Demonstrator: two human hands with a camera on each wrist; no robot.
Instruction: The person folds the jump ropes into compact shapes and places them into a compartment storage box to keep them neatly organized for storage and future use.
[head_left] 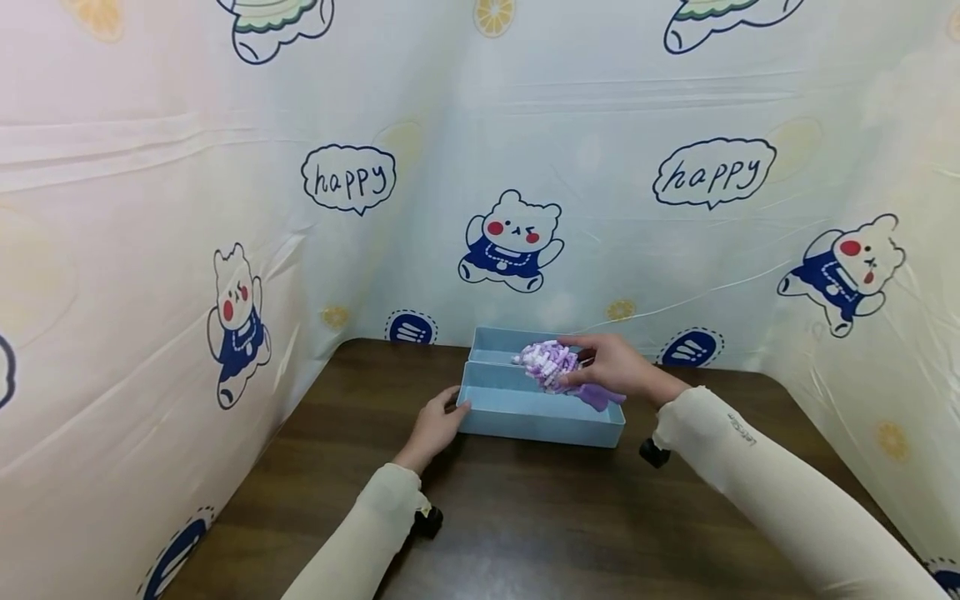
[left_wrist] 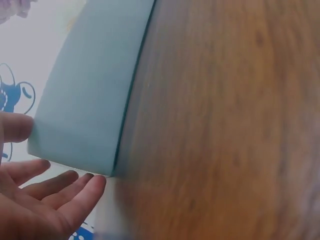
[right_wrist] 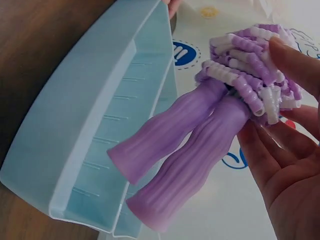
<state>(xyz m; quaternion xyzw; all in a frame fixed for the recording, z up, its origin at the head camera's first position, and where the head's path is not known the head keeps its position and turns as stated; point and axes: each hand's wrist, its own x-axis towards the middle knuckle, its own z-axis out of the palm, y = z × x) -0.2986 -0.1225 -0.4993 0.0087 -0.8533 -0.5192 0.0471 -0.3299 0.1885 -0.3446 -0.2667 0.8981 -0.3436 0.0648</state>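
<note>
My right hand (head_left: 611,367) holds a bundled beaded jump rope (head_left: 550,365) over a long light blue box (head_left: 536,421). White and lilac beads are bunched between the thumb and fingers, and two ribbed purple handles (right_wrist: 195,137) hang down from the bundle toward the box in the right wrist view. At the box's left end is my left hand (head_left: 437,423). Its fingers (left_wrist: 85,192) lie fairly straight along the end wall, with the thumb at the rim corner in the left wrist view. The box has a front and a rear section, partly covered by the rope and right hand.
The box stands near the back of a dark brown wooden table (head_left: 517,517). A pale printed curtain (head_left: 420,250) with bears and "happy" bubbles hangs close behind and on both sides. A black wrist device (head_left: 429,522) sits under each sleeve.
</note>
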